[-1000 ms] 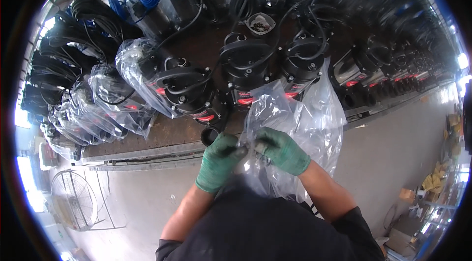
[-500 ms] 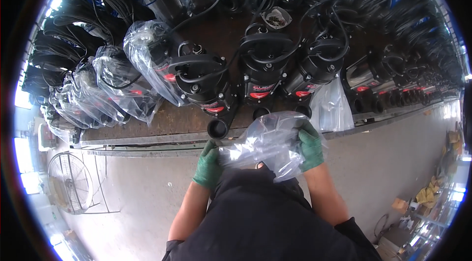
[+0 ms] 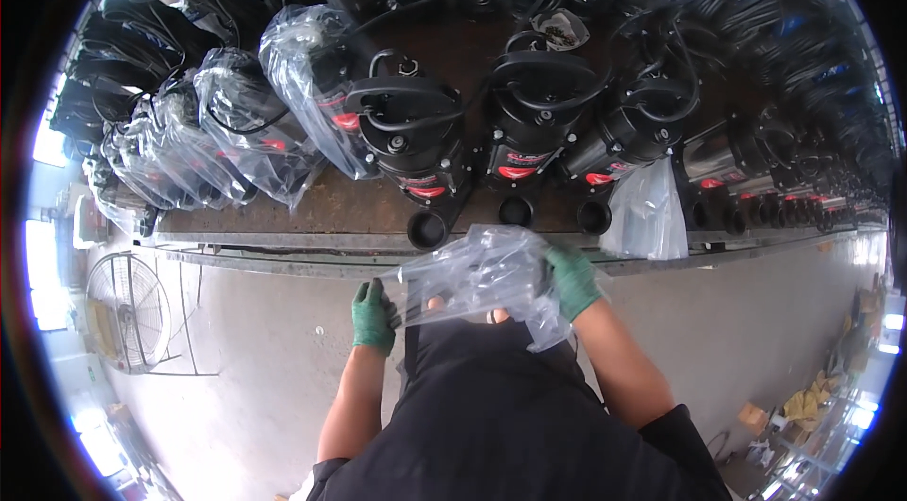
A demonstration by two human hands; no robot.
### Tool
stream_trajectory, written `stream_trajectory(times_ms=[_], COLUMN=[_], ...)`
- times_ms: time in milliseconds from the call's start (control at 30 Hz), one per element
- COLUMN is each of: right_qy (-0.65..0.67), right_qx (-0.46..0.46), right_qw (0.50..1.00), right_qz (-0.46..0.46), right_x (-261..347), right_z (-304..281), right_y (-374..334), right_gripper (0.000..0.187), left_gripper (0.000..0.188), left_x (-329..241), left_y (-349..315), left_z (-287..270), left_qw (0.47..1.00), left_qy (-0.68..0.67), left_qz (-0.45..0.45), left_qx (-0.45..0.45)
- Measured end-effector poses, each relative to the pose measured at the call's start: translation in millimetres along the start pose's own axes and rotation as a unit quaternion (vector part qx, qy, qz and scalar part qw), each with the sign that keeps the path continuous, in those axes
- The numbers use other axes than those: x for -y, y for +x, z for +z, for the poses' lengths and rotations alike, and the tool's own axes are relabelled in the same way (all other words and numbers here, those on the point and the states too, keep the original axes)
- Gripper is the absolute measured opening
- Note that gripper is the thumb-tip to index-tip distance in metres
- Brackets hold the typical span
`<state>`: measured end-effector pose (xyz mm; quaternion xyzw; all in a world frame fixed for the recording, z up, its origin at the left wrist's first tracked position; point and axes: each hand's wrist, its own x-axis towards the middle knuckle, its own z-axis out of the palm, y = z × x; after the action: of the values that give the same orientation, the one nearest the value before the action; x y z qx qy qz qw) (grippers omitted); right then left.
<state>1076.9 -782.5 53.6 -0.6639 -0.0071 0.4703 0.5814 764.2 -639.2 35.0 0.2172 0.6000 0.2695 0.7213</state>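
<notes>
A clear plastic bag [image 3: 477, 279] is stretched between my two green-gloved hands, in front of the bench edge. My left hand [image 3: 375, 316] pinches one end of it, fingers closed. At the other end my right hand [image 3: 573, 282] is closed on the bag; its fingers are partly behind the film and slightly blurred. Just beyond the bag stands a black submersible pump [image 3: 413, 147] with a round outlet facing me. Beside it are a second pump [image 3: 529, 123] and a third pump [image 3: 628, 128], all three uncovered.
Bagged pumps [image 3: 250, 123] line the bench [image 3: 283, 208] at left, and more bare pumps [image 3: 723, 156] run along the right. A stack of clear bags [image 3: 647, 213] hangs over the bench edge. A small tray [image 3: 560, 30] of hardware sits behind. A floor fan [image 3: 129, 312] stands left.
My left hand has moved left, drawing the bag out longer between my hands. My right hand has shifted slightly left. The whole view has shifted a little.
</notes>
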Motion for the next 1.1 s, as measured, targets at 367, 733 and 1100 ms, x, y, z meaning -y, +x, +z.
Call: stream_trajectory(times_ms=[367, 733, 1100], right_qy=[-0.725, -0.695, -0.711], right_qx=[0.146, 0.041, 0.108], right_qw=[0.647, 0.406, 0.394], right_qz=[-0.187, -0.592, -0.573], right_x=[69, 267, 296], right_z=[44, 221, 296], right_y=[-17, -42, 34], right_gripper=[0.051, 0.043, 0.032], left_gripper=[0.033, 0.054, 0.047], left_x=[3, -19, -80], left_y=[-9, 90, 150], left_z=[-56, -28, 45], left_qw=[0.921, 0.712, 0.682], left_qy=[0.385, 0.666, 0.71], left_qz=[0.059, 0.209, 0.137], left_qx=[0.029, 0.073, 0.107])
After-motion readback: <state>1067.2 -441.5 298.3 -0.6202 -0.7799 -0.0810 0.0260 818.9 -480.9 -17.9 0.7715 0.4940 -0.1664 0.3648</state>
